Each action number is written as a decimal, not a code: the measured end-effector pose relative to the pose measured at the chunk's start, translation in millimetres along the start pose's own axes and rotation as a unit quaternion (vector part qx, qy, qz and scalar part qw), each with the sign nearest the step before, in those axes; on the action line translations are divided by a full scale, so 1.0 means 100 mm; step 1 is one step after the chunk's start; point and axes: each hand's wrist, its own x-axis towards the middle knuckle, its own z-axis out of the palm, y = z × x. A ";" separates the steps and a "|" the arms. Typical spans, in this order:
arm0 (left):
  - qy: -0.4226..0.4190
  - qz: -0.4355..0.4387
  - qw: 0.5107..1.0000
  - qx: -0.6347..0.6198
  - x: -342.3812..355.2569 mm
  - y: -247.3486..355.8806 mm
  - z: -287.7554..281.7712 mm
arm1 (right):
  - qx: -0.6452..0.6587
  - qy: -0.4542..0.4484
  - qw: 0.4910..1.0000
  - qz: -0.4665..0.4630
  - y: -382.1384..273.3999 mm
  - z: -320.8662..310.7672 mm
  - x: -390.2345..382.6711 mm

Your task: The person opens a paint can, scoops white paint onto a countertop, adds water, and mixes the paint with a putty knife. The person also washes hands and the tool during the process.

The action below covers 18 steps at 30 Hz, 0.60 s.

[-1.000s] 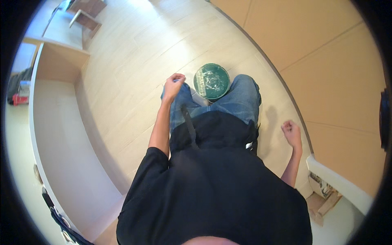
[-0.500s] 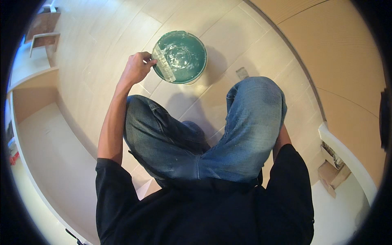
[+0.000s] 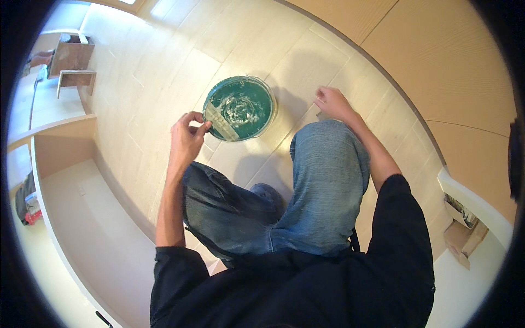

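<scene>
A green bucket (image 3: 246,101) with whitish residue inside stands on the tiled floor in front of my bent knees, a pale flat strip (image 3: 221,121) along its left inside. My left hand (image 3: 187,136) has thumb and fingers closed at the bucket's left rim. To the right of the bucket, above my right knee, my right hand (image 3: 333,103) is curled; what its fingers hold, if anything, is hidden. A small grey flat piece (image 3: 322,116) shows on the floor just below it, partly hidden by hand and knee.
An open white box-like unit (image 3: 87,202) runs along the left, with wooden pieces (image 3: 71,57) and clutter beyond it. A large tan board (image 3: 437,65) fills the right side. Wood offcuts (image 3: 465,235) lie at the lower right by a white curved edge.
My left hand has reached forward from over my knee to the bucket rim. My right hand has come forward from beside my hip to beyond the right knee. The view has shifted.
</scene>
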 end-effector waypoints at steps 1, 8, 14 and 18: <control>0.017 -0.001 1.000 0.005 -0.10 0.06 -0.01 | -0.050 0.012 0.999 0.015 0.12 0.04 -0.16; 0.135 -0.024 0.986 -0.094 -0.75 0.01 -0.49 | -0.079 0.063 0.978 0.181 0.78 0.81 -1.81; 0.355 -0.043 0.934 0.003 -1.27 -0.48 -1.32 | -0.029 0.063 0.973 0.219 1.09 1.20 -2.02; 0.423 -0.041 0.905 0.036 -1.64 -0.81 -1.48 | 0.016 0.092 0.978 0.188 1.14 1.31 -1.66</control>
